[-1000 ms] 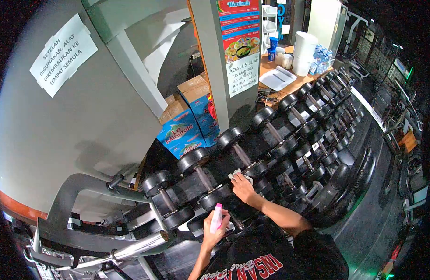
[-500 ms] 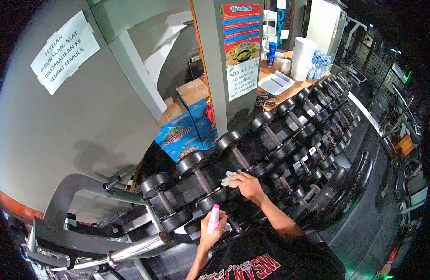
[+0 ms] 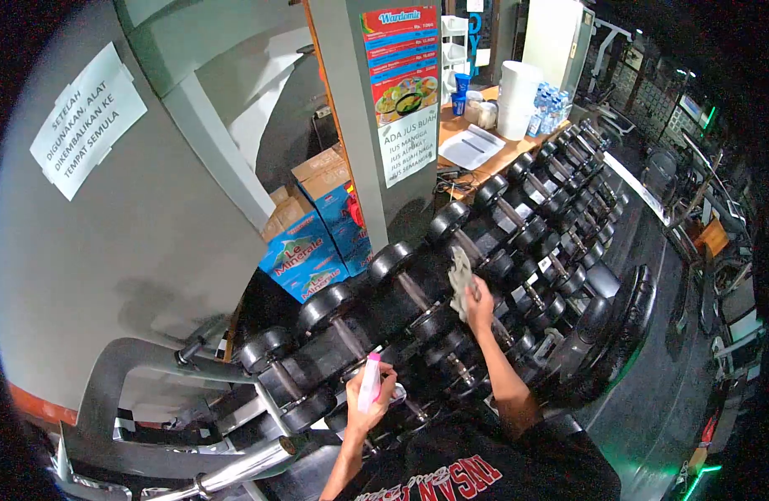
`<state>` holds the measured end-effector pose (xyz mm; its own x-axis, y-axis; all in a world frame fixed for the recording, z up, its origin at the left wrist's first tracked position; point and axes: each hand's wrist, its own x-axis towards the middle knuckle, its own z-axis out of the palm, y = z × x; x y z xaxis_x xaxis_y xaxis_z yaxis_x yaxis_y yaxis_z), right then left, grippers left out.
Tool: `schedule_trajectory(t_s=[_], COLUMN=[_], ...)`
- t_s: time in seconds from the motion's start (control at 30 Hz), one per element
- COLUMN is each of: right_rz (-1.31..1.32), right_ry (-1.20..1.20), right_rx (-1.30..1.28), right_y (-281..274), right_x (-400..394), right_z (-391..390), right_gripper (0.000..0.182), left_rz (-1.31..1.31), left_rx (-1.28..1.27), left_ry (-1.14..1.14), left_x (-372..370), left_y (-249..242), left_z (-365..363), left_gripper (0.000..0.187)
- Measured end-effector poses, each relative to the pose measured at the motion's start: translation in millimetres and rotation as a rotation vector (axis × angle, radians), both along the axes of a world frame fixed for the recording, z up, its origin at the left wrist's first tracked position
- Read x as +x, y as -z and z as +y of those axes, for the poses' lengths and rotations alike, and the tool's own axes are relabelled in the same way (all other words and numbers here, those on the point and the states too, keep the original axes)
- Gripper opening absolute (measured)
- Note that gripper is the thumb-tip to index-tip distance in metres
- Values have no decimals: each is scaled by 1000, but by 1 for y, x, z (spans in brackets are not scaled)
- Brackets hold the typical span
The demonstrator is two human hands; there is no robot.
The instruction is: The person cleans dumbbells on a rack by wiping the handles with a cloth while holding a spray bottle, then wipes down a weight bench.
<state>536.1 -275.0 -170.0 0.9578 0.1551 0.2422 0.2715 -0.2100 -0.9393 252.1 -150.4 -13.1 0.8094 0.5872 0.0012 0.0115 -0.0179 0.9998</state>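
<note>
My left hand [image 3: 357,411] is wrapped around a small translucent pink spray bottle [image 3: 369,386] with a bright pink top, held upright in front of the dumbbell rack. Raised over the upper row, my right hand [image 3: 481,311] grips a crumpled grey cloth [image 3: 462,282] that hangs loosely from the fingers. In this view the cloth overlaps the space beside a black dumbbell [image 3: 414,289] and part of another dumbbell [image 3: 449,220] behind it. Closest to the bottle is a dumbbell [image 3: 348,337] with a grey metal handle.
More dumbbells fill the rack's rows toward the right. A padded black bench [image 3: 622,334] stands at right, and a metal machine frame [image 3: 242,468] at lower left. Behind are blue boxes [image 3: 305,255] and a wooden counter [image 3: 490,169] with paper, a white container [image 3: 518,100] and water bottles [image 3: 549,108].
My right hand has moved up and to the right with the cloth, which now hangs more spread out. The left hand still holds the bottle, and the view has shifted slightly.
</note>
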Motion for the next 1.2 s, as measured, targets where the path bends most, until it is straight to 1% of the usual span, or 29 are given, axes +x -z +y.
schedule_trajectory(t_s=[0.07, 0.1, 0.13, 0.2, 0.23, 0.27, 0.3, 0.33, 0.37, 0.4, 0.47, 0.5, 0.6, 0.67, 0.73, 0.77, 0.8, 0.87, 0.9, 0.93, 1.03, 1.07, 1.13, 1.2], right_rz=[-92, -68, -69, -17, 6, 13, -29, -76, -133, -130, -240, -285, -264, -232, -307, -219, -227, -87, -119, -115, 61, 61, 130, 113], right_ry=[-242, -225, -216, -300, -297, -287, -270, -256, -182, -179, -150, -139, -160, -161, -131, -135, -139, -106, -41, -44, 62, 62, 65, 60], right_rx=[-347, -209, -209, -371, -435, -437, -460, -481, -487, -487, -569, -548, -544, -546, -508, -499, -494, -465, -454, -454, -483, -484, -342, -365], right_y=[6, 19, 4, -23, -19, -21, -30, -40, -46, -48, -50, -53, -63, -54, -47, -42, -42, -40, -24, -23, -15, -11, -6, -9], right_x=[-8, -10, -13, -13, -9, -12, -19, -25, -37, -46, -58, -64, -81, -79, -69, -60, -51, -34, -25, -23, -13, -11, -13, -24], right_z=[-6, -2, -2, -7, -6, -8, -8, -4, -1, -2, -6, -7, -15, -15, -15, -12, -9, -4, 0, 2, 10, 13, 18, 15], right_gripper=[38, 38, 38, 36, 34, 34, 34, 34, 33, 33, 33, 36, 38, 37, 34, 37, 37, 32, 31, 31, 29, 29, 31, 30], left_rz=[-11, -9, -6, -7, 14, 35, 13, 14, 13, 13, 7, 2, -14, 4, 16, 22, 34, 54, 39, 23, 49, 69, 59, 47], left_rx=[44, 43, 42, 83, 91, 98, 43, 44, 83, 121, 111, 101, 111, 107, 109, 140, 169, 191, 162, 134, 154, 165, 147, 132], left_ry=[-14, -24, -34, -20, 0, 19, 4, 9, 22, 36, 30, 20, 16, 12, -2, 1, 4, 11, 6, 0, -14, -35, -42, -47], left_x=[7, 10, 13, 16, 19, 22, 25, 28, 30, 31, 33, 35, 39, 42, 43, 44, 42, 39, 39, 38, 35, 35, 34, 33], left_y=[-1, 0, 1, 4, 4, 3, 2, 1, -1, -2, 7, 9, 10, 10, 13, 20, 26, 37, 33, 31, 39, 40, 41, 41], left_z=[3, 4, 5, 7, 9, 9, 8, 8, 9, 10, 12, 14, 15, 16, 19, 22, 23, 25, 23, 21, 20, 20, 19, 19], left_gripper=[10, 10, 10, 10, 11, 11, 12, 12, 13, 13, 14, 14, 15, 14, 14, 14, 14, 14, 14, 14, 15, 15, 16, 16])
